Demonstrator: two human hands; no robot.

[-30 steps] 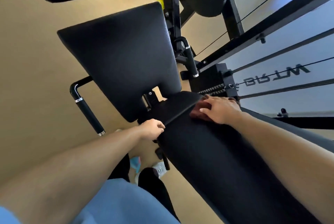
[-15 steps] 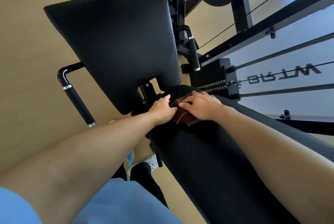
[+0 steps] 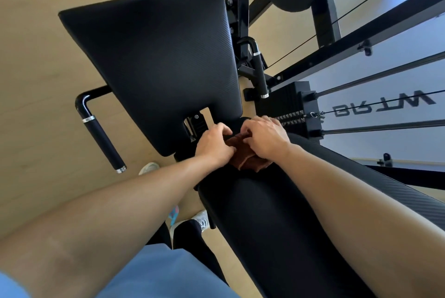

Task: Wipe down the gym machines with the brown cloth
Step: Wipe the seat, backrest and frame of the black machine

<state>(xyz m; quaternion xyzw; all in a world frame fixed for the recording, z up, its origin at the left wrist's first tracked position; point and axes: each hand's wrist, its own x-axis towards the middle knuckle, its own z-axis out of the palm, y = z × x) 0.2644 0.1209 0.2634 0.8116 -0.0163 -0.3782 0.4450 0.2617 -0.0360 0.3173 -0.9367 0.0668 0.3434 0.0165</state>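
Observation:
The brown cloth (image 3: 245, 161) lies bunched at the top end of the long black back pad (image 3: 277, 230) of the gym machine. My left hand (image 3: 213, 145) grips the cloth's left side with curled fingers. My right hand (image 3: 266, 140) pinches its upper right part, and most of the cloth is hidden under both hands. Beyond the hands spreads the wide black seat pad (image 3: 159, 66).
A black side handle (image 3: 102, 139) with chrome rings sticks out at the left, another handle (image 3: 258, 71) stands right of the seat. The weight stack (image 3: 286, 102), cables and guide rods (image 3: 385, 127) run along the right. Wooden floor (image 3: 36, 81) lies to the left.
My right hand brought the cloth left from the pad's right edge to its middle. My left hand left the pad's side and took hold of the cloth. The view shifted slightly.

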